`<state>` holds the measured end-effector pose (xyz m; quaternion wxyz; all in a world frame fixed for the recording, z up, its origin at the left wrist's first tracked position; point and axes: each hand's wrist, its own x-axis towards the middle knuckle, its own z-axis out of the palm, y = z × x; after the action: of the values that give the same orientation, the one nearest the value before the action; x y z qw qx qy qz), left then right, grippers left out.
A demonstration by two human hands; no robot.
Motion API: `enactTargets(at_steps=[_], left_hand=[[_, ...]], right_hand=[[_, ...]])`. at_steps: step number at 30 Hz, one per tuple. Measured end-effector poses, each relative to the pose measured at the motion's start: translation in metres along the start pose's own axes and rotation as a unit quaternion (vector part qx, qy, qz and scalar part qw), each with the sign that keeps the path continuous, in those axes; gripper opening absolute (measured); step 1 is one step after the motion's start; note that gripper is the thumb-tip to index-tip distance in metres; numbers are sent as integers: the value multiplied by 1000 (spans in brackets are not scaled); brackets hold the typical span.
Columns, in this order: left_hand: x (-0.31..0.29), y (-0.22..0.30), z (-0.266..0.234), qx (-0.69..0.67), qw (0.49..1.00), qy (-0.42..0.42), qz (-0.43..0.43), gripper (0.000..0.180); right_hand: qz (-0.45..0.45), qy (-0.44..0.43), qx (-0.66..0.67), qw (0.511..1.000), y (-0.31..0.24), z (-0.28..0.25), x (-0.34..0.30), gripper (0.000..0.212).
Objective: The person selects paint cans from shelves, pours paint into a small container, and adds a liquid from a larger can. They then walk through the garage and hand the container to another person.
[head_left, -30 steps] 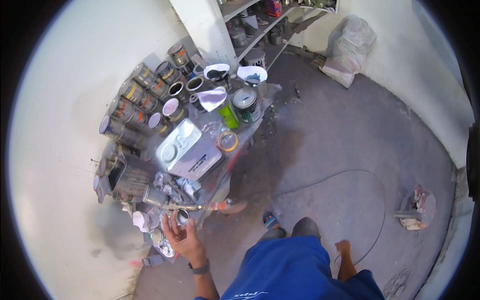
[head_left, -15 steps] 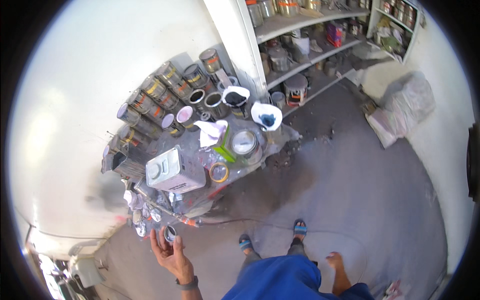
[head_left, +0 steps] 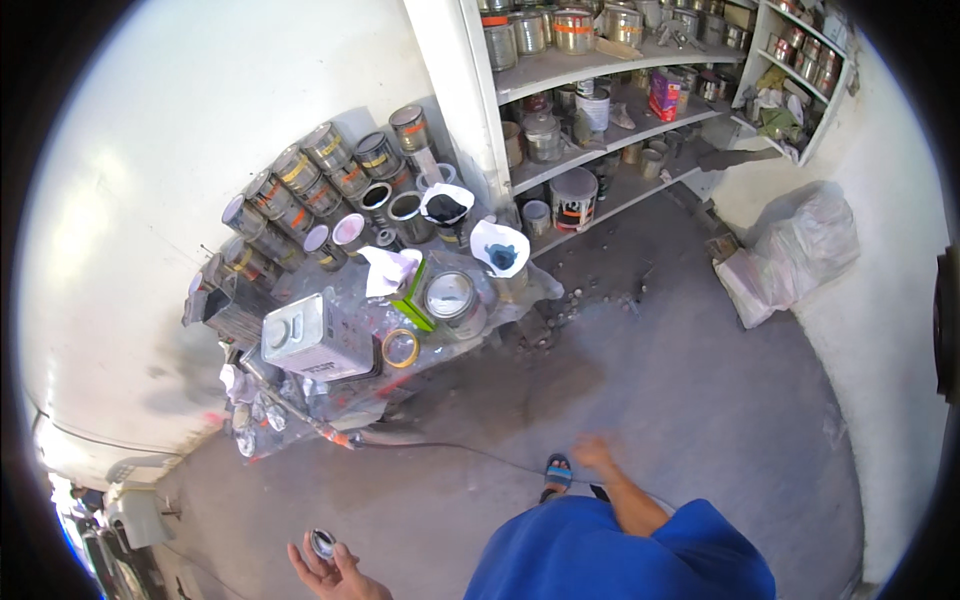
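In my left hand (head_left: 335, 572), low in the view, a small round metal cup (head_left: 322, 543) is held between thumb and fingers, its open top facing up. Something dark shows inside it, too small to make out. My right hand (head_left: 597, 455) is out over the floor in front of my body, touching nothing. Motion smears its fingers. The nearest furniture to my left hand is a low paint-stained table (head_left: 440, 362). It bears a rectangular metal can (head_left: 315, 338), a yellow tape roll (head_left: 400, 348) and a round lidded can (head_left: 450, 297).
Stacked paint cans (head_left: 300, 180) line the wall behind the table. White paper funnels (head_left: 500, 248) sit on cans. A hose (head_left: 440, 446) crosses the floor from an orange-ended tool (head_left: 335, 436). Shelves (head_left: 620, 130) hold more cans, and a plastic-wrapped bundle (head_left: 800, 250) leans by the right wall.
My left hand has moved lower in the view, still with the cup. My right hand has swung forward and up from beside my body. The view has shifted as I step.
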<state>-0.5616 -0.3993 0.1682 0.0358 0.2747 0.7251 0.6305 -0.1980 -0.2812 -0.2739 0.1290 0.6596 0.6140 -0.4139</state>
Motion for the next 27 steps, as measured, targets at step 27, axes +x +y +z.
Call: enactTargets(at_steps=[27], left_hand=[[-90, -45, -160, -39, 993, 115, 3, 74]], right_hand=[[-71, -46, -58, 995, 143, 97, -134, 43]])
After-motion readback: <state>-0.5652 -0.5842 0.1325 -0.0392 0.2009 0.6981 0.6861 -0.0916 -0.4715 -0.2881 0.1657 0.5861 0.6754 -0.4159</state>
